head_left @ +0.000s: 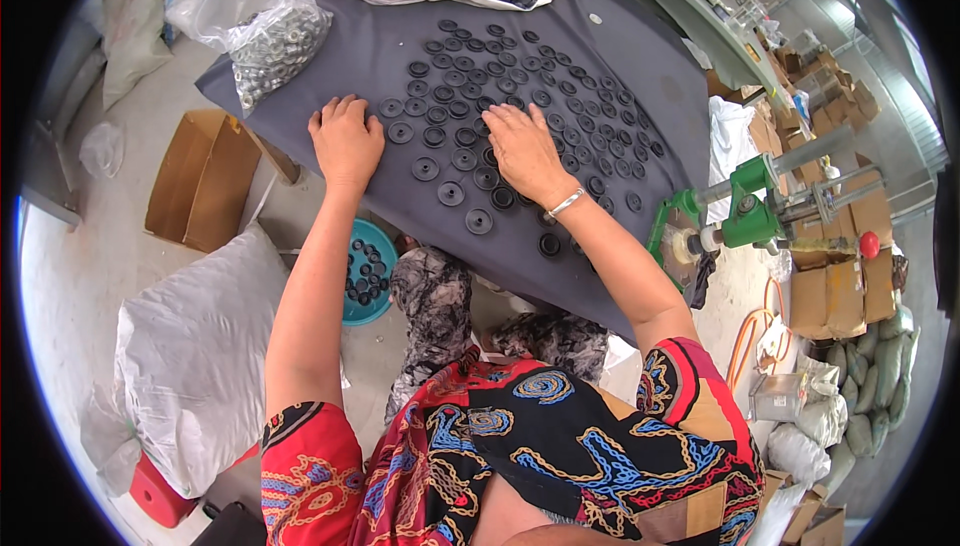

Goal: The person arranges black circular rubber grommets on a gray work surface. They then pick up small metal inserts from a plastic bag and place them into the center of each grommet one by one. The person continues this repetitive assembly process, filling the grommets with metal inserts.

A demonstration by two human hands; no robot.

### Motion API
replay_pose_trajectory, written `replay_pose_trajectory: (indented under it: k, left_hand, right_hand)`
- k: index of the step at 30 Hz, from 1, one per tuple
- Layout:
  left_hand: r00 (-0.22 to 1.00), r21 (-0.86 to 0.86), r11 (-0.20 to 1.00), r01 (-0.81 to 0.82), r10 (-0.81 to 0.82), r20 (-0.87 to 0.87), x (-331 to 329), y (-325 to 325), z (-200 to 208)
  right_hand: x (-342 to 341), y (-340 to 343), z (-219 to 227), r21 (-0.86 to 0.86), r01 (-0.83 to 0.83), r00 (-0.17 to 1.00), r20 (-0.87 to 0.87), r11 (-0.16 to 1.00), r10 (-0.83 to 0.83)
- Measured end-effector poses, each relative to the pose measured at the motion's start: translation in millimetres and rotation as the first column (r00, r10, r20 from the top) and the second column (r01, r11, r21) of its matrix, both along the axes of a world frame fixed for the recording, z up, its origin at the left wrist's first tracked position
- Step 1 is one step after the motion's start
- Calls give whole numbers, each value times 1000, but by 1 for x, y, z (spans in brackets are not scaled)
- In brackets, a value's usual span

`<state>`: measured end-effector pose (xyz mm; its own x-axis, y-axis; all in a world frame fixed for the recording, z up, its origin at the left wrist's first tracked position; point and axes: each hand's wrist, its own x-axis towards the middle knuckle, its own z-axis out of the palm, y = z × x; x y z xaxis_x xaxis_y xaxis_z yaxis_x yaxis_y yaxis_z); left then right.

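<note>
Though both unclenched, right grip point(528, 156) over black discs point(466, 136), left grip point(347, 144) just beside them.

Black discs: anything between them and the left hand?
Nothing visible: only dark cloth shows between the left hand and the nearest black discs, just right of it. The clear bag of metal parts sits off that path.

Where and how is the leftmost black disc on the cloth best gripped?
Leftmost black disc: likely by opposite edges of its rim, from above and the left. It is round and lies flat, a neighbouring disc sits close on its right, and the left hand is just to its left.
</note>
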<state>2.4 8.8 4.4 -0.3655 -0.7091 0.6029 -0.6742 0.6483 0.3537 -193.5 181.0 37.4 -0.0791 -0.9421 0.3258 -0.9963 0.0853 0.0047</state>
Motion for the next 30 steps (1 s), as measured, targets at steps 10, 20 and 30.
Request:
replay_pose_trajectory:
  k: [10, 20, 30]
  left_hand:
    - [1000, -12, 1000, 5, -5, -15, 0, -1, -2]
    - [986, -26, 1000, 14, -18, -163, 2, 0, -2]
    - [737, 351, 842, 410, -79, -671, 33, -17, 11]
  right_hand:
    - [39, 42, 30, -216, -27, 993, 109, 976, 52]
    - [78, 160, -11, -230, 237, 971, 17, 944, -240]
    - [77, 160, -15, -229, 299, 954, 76, 926, -289]
